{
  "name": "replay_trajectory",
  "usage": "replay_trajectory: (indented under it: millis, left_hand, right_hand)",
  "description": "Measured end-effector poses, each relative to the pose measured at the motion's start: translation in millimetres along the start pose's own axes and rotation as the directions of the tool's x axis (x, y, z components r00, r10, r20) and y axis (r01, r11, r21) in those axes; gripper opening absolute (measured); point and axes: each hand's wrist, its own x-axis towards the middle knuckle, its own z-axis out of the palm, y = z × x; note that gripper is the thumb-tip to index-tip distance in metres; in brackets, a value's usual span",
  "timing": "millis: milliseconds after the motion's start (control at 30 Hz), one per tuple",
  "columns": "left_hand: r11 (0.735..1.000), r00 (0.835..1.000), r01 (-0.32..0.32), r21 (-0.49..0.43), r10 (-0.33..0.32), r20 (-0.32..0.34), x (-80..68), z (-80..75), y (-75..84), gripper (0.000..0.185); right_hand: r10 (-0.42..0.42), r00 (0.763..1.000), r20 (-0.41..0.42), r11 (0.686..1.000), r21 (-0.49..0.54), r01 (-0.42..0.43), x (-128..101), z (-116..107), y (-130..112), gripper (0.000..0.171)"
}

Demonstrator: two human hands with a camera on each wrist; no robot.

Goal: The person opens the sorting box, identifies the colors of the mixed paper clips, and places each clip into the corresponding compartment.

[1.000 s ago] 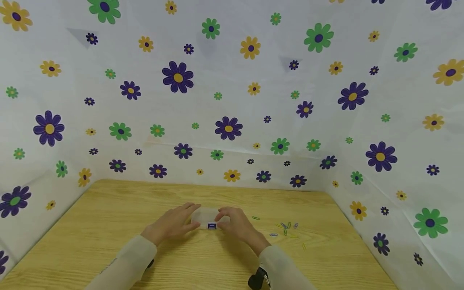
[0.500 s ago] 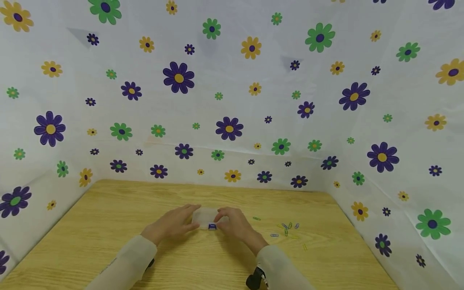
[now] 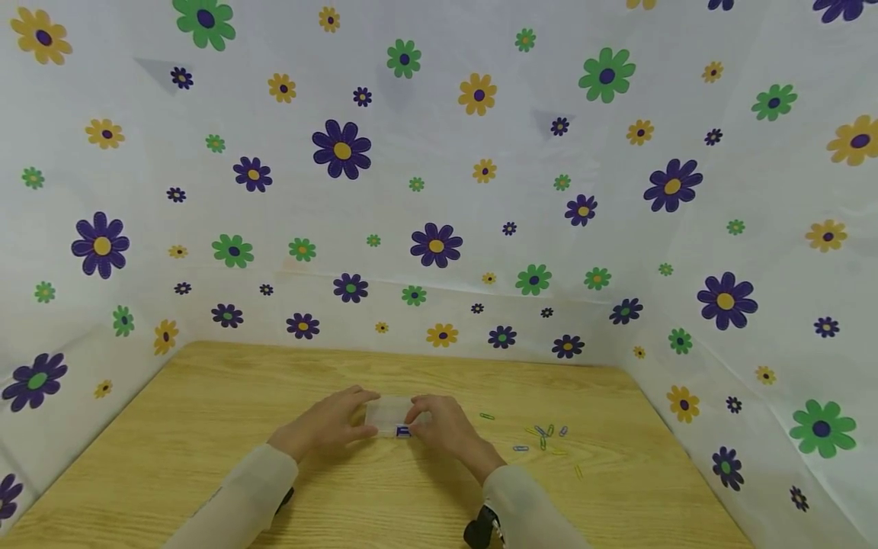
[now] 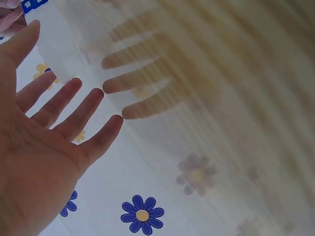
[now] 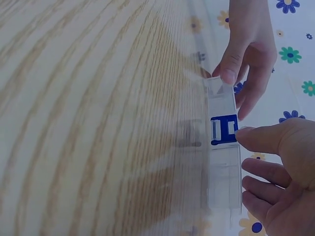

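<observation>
A clear plastic box [image 3: 389, 412] with a blue latch [image 5: 224, 130] on its front side lies on the table between both hands. My left hand [image 3: 329, 423] holds the box's left end, thumb at the front edge and index finger toward the back. At the right end, my right hand [image 3: 446, 427] grips the box, its thumb against the latch and its other fingers along the side. The left wrist view shows the left fingers spread, with their tips at the tabletop. No contents can be made out through the clear plastic.
Several coloured paper clips [image 3: 542, 436], green, yellow and blue, lie scattered to the right of the box on the wooden table [image 3: 274, 374]. A white flower-patterned sheet [image 3: 384, 206] encloses the back and both sides.
The head view has shifted slightly. Both hands and the box keep nearly the same places, with the right thumb still at the latch.
</observation>
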Motion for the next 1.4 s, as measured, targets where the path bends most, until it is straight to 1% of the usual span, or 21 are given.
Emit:
replay_trajectory:
  millis: [133, 233, 367, 467, 633, 767, 833, 933, 1267, 1400]
  left_hand:
    - [0.996, 0.999, 0.035, -0.081, -0.035, 0.002, 1.7, 0.4, -0.6, 0.067]
    - [0.992, 0.999, 0.039, -0.124, -0.039, 0.003, 2.4, 0.2, -0.7, 0.069]
    - [0.994, 1.000, -0.007, -0.111, 0.006, -0.010, 3.7, -0.9, -2.0, 0.070]
    - [0.996, 1.000, -0.022, -0.086, 0.020, -0.021, 5.0, -1.8, -3.6, 0.070]
    - [0.999, 0.999, 0.015, -0.052, -0.017, -0.028, 6.2, -3.3, -3.6, 0.069]
    - [0.999, 0.998, 0.050, -0.019, -0.051, -0.031, 6.9, -4.1, -0.2, 0.068]
    - [0.999, 0.998, 0.050, 0.011, -0.050, -0.035, 7.8, -4.2, 1.0, 0.069]
    - [0.999, 0.998, 0.045, 0.030, -0.044, -0.040, 8.9, -3.7, 1.2, 0.070]
    - [0.998, 0.996, 0.066, 0.004, -0.066, -0.056, 8.8, -0.4, -0.2, 0.067]
    - [0.997, 0.995, 0.078, -0.023, -0.080, -0.057, 7.8, 1.3, 0.4, 0.066]
  right_hand:
    - [-0.001, 1.000, -0.005, 1.000, -0.009, 0.001, -0.5, 0.5, 1.3, 0.007]
    - [0.001, 1.000, -0.005, 1.000, -0.026, -0.001, 0.0, 1.3, 2.3, 0.006]
    - [0.007, 1.000, -0.014, 0.998, -0.063, -0.008, 2.0, 2.4, 3.0, 0.006]
    - [0.023, 0.999, -0.021, 0.997, -0.078, -0.025, 3.7, 2.9, 3.1, 0.006]
    - [0.036, 0.999, -0.023, 0.996, -0.078, -0.037, 5.3, 2.8, 2.9, 0.006]
    - [0.053, 0.998, -0.016, 0.996, -0.076, -0.054, 5.6, 2.7, 2.6, 0.006]
    - [0.062, 0.998, -0.013, 0.996, -0.068, -0.063, 5.5, 2.6, 2.4, 0.007]
    - [0.076, 0.997, -0.006, 0.996, -0.054, -0.076, 5.2, 1.9, 1.5, 0.007]
    - [0.099, 0.995, 0.016, 0.994, -0.038, -0.098, 6.8, -0.1, -0.5, 0.011]
    - [0.113, 0.993, 0.030, 0.993, -0.044, -0.112, 8.1, -0.6, -2.3, 0.011]
